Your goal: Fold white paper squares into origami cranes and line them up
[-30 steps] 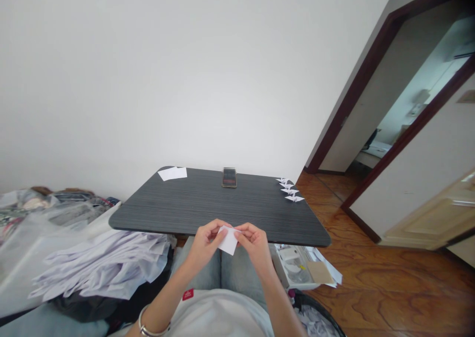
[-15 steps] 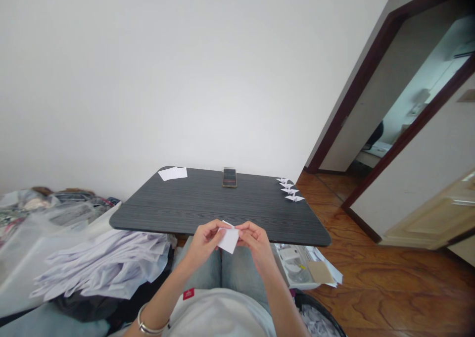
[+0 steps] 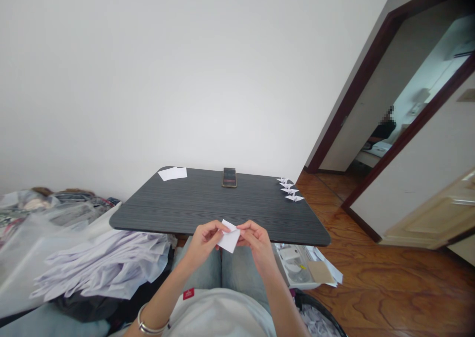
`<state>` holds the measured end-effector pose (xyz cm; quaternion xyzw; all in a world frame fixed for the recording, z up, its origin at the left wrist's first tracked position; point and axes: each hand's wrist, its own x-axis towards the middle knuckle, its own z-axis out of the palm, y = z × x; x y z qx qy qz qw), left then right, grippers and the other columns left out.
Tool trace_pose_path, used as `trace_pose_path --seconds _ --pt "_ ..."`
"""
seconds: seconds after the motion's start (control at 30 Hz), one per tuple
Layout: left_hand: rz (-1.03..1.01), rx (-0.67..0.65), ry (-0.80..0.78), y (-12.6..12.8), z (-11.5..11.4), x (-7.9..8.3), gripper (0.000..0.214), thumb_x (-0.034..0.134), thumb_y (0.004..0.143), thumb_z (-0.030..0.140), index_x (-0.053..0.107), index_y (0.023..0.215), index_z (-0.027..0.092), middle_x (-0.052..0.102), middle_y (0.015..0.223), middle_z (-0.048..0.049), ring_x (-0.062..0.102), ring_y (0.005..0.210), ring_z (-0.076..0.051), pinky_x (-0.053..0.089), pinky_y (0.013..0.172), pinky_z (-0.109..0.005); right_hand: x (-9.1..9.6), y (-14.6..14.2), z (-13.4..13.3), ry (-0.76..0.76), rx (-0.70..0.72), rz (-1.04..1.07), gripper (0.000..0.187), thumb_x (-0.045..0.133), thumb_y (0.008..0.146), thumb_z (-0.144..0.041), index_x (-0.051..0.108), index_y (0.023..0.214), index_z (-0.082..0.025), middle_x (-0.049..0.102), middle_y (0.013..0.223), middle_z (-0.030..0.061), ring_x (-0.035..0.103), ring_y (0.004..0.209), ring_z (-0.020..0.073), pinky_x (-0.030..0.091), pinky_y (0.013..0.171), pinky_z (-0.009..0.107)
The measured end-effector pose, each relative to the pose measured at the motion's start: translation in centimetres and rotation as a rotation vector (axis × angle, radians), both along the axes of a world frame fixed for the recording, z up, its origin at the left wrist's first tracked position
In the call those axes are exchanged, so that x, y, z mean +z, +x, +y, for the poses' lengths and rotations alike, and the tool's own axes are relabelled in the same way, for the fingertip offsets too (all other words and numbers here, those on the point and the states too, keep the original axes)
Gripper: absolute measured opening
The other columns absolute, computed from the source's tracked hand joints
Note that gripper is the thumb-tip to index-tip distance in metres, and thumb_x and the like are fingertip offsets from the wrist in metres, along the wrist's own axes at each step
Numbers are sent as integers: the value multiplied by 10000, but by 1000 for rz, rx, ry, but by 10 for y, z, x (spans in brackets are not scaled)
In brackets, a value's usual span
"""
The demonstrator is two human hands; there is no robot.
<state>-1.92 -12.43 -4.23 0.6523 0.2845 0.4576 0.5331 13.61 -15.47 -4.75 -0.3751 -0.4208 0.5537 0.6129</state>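
A small folded piece of white paper [image 3: 229, 241] is pinched between both hands, just over the front edge of the dark table [image 3: 200, 203]. My left hand [image 3: 207, 240] grips its left side, the thumb on the front face. My right hand [image 3: 255, 238] pinches the right corner with thumb and forefinger. An upper flap of the paper stands up above a crease between the thumbs. Several white folded paper cranes [image 3: 292, 192] stand in a row at the table's right side. Flat white paper sheets [image 3: 172, 173] lie at the back left.
A phone [image 3: 229, 177] stands at the table's back middle. Stacked white cloth [image 3: 107, 263] lies to the left. Below the table's right side sits a white box [image 3: 297, 267] of odds and ends, near a dark-rimmed bin [image 3: 319, 322]. A person [image 3: 384, 129] is beyond the doorway.
The paper's upper flap has lifted and shows wider above the crease. Both hands stay nearly in place. A person has come into sight through the doorway.
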Motion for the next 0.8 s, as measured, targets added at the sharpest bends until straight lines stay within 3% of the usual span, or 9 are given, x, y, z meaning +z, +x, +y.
trace_pose_path --seconds 0.3,0.43,0.8 --pt "60 44 50 -1 -1 2 230 518 773 327 632 762 128 539 585 -6 447 494 -82 349 450 -170 2 0 0 -42 17 15 278 634 677 -402 582 804 -160 664 605 17 616 512 133 500 492 231" --pt "77 32 72 -1 -1 4 228 506 775 318 633 748 131 527 575 1 445 487 -81 356 454 -172 4 -1 0 -68 66 -72 292 624 686 -436 607 691 -145 644 538 9 592 466 111 488 461 201" --pt "172 34 164 -4 1 3 215 473 787 234 658 764 127 558 600 -11 460 507 -90 360 481 -183 5 3 0 -81 126 -97 262 635 695 -361 566 589 -132 547 439 -38 427 317 29 319 307 114"
